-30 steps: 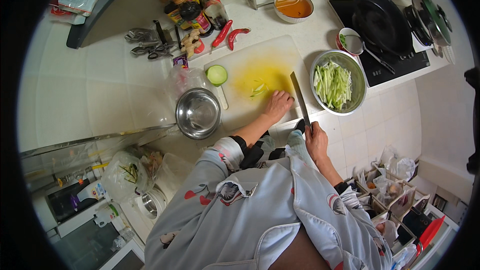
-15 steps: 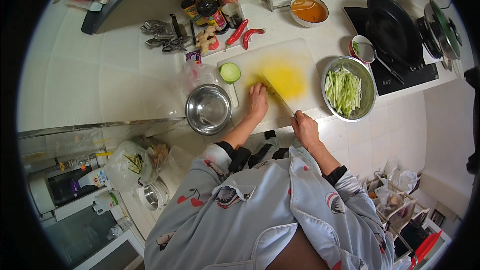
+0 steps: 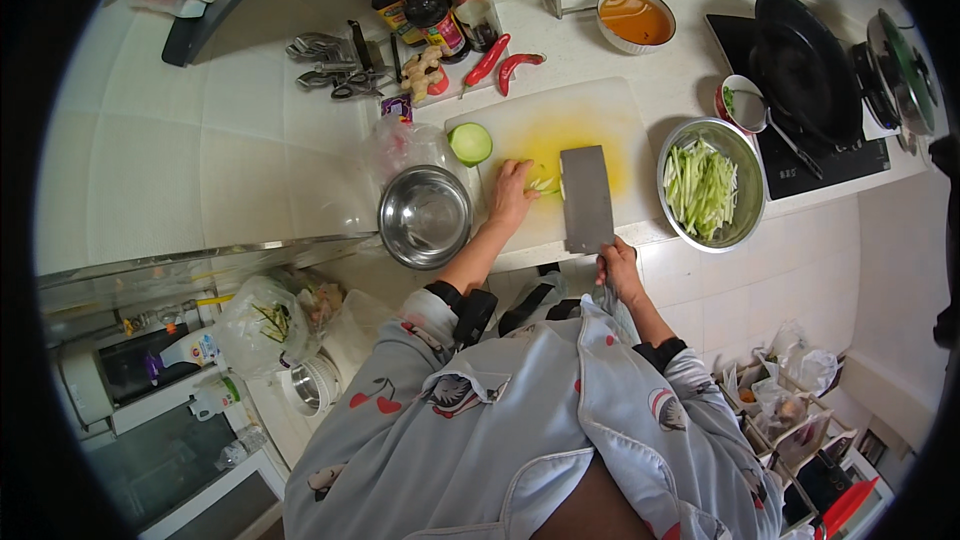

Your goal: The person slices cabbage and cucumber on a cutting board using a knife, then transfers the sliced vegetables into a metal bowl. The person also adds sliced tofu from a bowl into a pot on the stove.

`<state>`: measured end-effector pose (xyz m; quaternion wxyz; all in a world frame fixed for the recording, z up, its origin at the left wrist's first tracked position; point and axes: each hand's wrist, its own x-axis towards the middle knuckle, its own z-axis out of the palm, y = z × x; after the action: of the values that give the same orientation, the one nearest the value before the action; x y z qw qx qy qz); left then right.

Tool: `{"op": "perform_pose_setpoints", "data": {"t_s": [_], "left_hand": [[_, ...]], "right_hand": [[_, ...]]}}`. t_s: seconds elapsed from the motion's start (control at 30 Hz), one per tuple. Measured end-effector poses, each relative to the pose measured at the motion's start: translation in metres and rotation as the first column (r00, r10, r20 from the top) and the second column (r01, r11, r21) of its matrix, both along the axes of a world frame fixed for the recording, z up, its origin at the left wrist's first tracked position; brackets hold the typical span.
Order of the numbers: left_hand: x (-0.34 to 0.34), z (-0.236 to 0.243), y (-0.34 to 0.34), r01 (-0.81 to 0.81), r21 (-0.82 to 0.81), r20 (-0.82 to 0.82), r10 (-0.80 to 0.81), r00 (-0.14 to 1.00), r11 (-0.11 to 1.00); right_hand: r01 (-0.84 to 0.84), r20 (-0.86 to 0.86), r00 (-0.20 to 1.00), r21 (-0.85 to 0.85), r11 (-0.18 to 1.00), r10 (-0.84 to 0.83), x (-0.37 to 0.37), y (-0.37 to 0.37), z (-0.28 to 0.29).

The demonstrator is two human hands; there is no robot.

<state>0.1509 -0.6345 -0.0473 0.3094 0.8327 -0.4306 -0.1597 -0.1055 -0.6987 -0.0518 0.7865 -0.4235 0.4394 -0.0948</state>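
Note:
My left hand rests on the left part of the white cutting board, fingers bent and apart beside a few pale green slices. My right hand grips the handle of a cleaver, its broad blade turned face up over the yellow-stained middle of the board. A round cut piece of pale green vegetable lies at the board's left edge, behind an empty steel bowl. To the board's right stands a steel bowl of green shreds.
Behind are bottles, ginger, red chilies, utensils and a bowl of orange liquid. On the right, a black pan and small bowl sit at the cooktop. Bagged goods stand below right.
My left hand moved leftward from the board's right part. The cleaver swung left, then back right, its blade now showing its flat face. Small slices show again beside my left fingers.

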Motion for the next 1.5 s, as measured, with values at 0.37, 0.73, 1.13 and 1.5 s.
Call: {"op": "perform_pose_setpoints", "data": {"t_s": [0.37,0.73,1.13,1.5], "left_hand": [[0.003,-0.014,0.011,-0.102,-0.176,-0.353,0.034,0.935,0.979],[-0.043,0.038,-0.029,-0.226,-0.302,-0.217,0.164,0.962,0.926],[-0.2,0.098,-0.19,0.061,-0.514,-0.063,-0.109,0.992,0.856],[-0.259,0.076,-0.226,0.257,-0.48,0.091,-0.243,0.966,0.839]], "right_hand": [[-0.13,0.068,0.989,-0.01,0.991,0.131,0.046,0.035,-0.011],[-0.044,0.182,0.983,0.15,0.988,0.016,0.019,-0.005,0.042],[0.178,0.018,0.984,-0.217,0.96,-0.179,-0.153,-0.131,0.118],[0.116,0.018,0.993,-0.242,0.963,-0.115,-0.217,-0.186,0.126]]}}
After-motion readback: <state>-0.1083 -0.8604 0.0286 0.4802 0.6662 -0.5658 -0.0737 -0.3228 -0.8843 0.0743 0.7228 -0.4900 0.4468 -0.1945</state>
